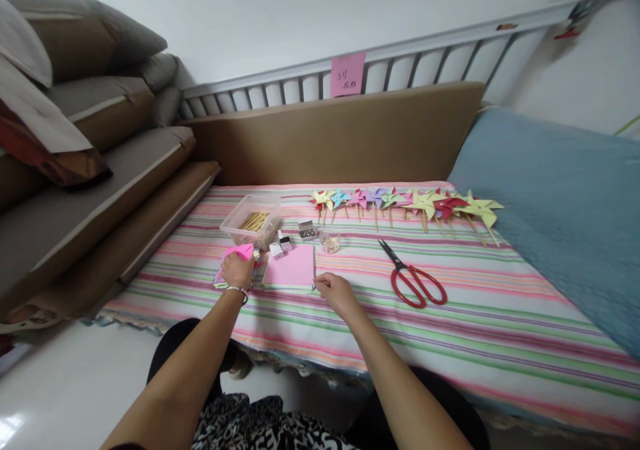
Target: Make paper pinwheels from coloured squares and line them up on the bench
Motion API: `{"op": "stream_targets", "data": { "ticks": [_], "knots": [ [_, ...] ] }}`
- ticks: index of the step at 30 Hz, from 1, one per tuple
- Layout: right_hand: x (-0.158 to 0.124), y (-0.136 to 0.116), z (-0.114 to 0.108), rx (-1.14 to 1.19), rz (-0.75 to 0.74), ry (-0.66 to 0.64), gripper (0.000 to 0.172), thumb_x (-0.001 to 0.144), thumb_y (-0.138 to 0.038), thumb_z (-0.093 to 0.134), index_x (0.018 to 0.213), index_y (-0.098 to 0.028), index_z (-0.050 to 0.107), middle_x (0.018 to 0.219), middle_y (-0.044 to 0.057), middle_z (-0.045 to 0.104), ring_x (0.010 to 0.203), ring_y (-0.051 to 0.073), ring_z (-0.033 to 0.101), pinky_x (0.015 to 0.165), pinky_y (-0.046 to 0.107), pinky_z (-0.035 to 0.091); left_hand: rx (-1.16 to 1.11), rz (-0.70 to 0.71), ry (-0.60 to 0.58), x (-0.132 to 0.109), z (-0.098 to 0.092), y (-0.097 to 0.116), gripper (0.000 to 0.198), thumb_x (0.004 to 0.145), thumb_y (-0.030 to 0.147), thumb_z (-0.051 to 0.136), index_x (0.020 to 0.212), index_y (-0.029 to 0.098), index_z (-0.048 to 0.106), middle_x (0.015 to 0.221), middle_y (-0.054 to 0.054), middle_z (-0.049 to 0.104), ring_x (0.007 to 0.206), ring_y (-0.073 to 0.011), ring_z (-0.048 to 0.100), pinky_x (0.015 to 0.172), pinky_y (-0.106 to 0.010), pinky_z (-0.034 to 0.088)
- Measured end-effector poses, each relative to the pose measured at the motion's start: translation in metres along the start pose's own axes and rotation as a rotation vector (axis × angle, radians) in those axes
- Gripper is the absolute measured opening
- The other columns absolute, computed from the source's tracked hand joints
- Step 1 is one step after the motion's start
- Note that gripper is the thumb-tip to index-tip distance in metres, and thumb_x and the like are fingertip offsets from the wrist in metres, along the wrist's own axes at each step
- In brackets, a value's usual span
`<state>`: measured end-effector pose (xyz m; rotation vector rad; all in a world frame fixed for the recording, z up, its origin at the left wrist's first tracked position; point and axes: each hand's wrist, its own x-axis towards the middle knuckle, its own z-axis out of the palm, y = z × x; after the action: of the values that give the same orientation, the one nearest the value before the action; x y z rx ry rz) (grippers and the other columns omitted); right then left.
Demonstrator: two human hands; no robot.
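My left hand [237,271] is closed over the top of a small stack of coloured paper, its fingers on a bright pink sheet of paper [244,251]. Beside it lies a flat pale pink pad [290,267]. At the pad's lower right corner, my right hand [336,293] is pinched, and something small and dark shows at its fingertips, too tiny to name. Just behind the pad are a small white box with a black-and-white bottle [285,241], an open box of little metal pins [307,231] and a round clear tub of small pieces [330,242].
A clear plastic bin [235,222] holds thin wooden sticks. Red-handled scissors [417,283] lie open at the right. Several paper pinwheels [375,198] line the back of the striped cloth [480,317]. Stacked cushions [100,163] rise at the left, a blue cover [550,190] at the right.
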<state>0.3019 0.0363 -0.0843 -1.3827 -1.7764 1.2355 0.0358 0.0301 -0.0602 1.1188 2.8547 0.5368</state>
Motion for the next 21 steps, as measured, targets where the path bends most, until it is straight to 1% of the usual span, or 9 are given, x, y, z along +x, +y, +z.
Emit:
{"op": "stream_targets", "data": {
  "ticks": [4,12,21],
  "knots": [
    [0.0007,0.0001,-0.0002,-0.005,-0.001,0.001,0.018,0.077,-0.02,0.055,0.086,-0.02,0.071,0.071,0.002,0.071,0.066,0.017,0.065,0.061,0.025,0.046,-0.024,-0.054,0.028,-0.0003,-0.0019,0.0028,0.057,0.074,0.053,0.053,0.111,0.011,0.06,0.116,-0.024,0.062,0.11,-0.0384,0.055,0.082,-0.043,0.042],
    [0.0,-0.0007,-0.0002,-0.029,-0.015,-0.005,0.018,0.078,-0.02,0.055,0.087,-0.018,0.071,0.073,0.003,0.071,0.068,0.017,0.065,0.063,0.025,0.046,-0.066,-0.051,0.027,-0.0014,-0.0049,0.003,0.054,0.075,0.053,0.051,0.109,0.012,0.062,0.116,-0.024,0.061,0.108,-0.0392,0.055,0.084,-0.044,0.042],
    [-0.0015,-0.0015,0.0005,-0.06,-0.029,-0.011,0.02,0.078,-0.019,0.054,0.088,-0.018,0.071,0.074,0.004,0.072,0.071,0.019,0.066,0.066,0.027,0.046,-0.084,-0.064,0.017,0.0004,-0.0037,0.003,0.059,0.078,0.057,0.045,0.111,0.01,0.061,0.118,-0.025,0.06,0.109,-0.0397,0.054,0.084,-0.045,0.041]
  ]
}}
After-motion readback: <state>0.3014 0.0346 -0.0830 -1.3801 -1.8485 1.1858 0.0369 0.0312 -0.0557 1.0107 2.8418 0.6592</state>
